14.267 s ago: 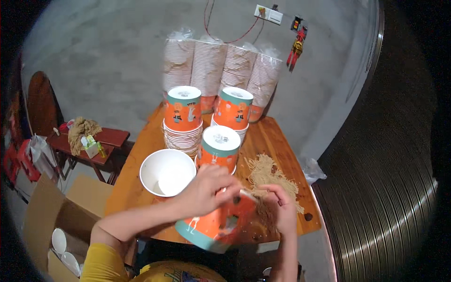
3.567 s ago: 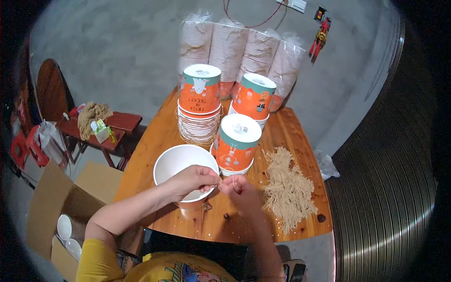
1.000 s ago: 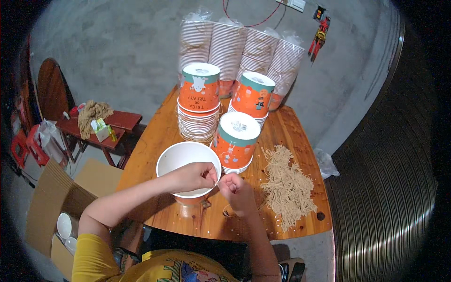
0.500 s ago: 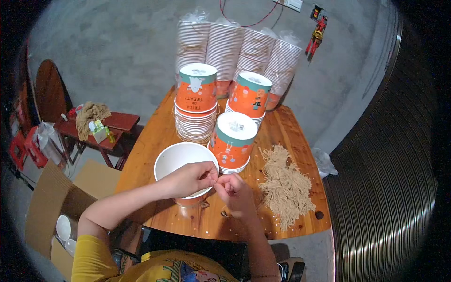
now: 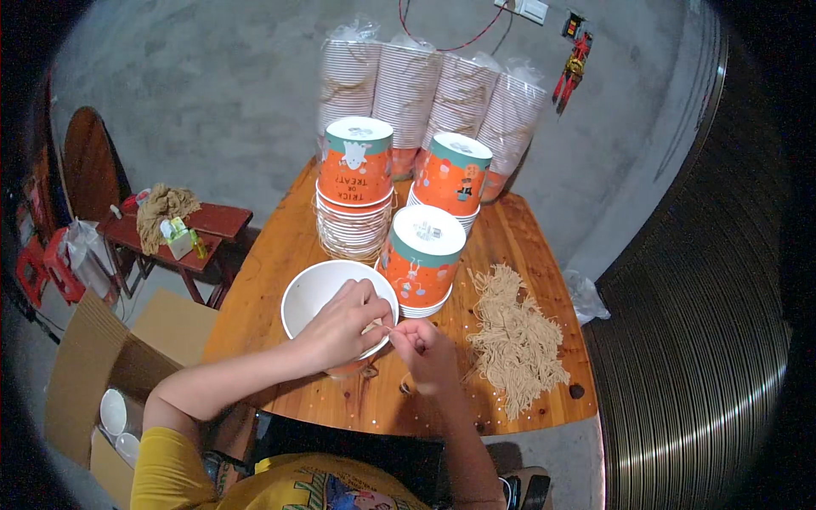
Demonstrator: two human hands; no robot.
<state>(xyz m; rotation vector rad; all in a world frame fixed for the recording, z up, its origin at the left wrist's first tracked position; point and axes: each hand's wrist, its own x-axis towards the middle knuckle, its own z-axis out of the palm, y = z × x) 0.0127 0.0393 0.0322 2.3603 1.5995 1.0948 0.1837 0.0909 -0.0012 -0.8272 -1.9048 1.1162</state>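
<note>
Threading a cord handle at the rim of a paper bucket, seen from above my hands.

Nearest, my left hand (image 5: 340, 327) curls over the near rim of the open white paper bucket (image 5: 316, 293), fingers closed on the rim and pinching one end of a thin tan cord (image 5: 384, 327); my right hand (image 5: 425, 353) sits just beside it, thumb and forefinger pinched tight on the other end, the remaining fingers folded. The bucket stands upright on the wooden table (image 5: 272, 280). In my judgement, the step goes best with the rim held steady and the cord taut and short between the pinches. Right of my hands lies the loose pile of cords (image 5: 514, 340); beyond, three stacks of orange printed buckets (image 5: 421, 259); farthest, wrapped sleeves of buckets (image 5: 425, 93) against the wall.
</note>
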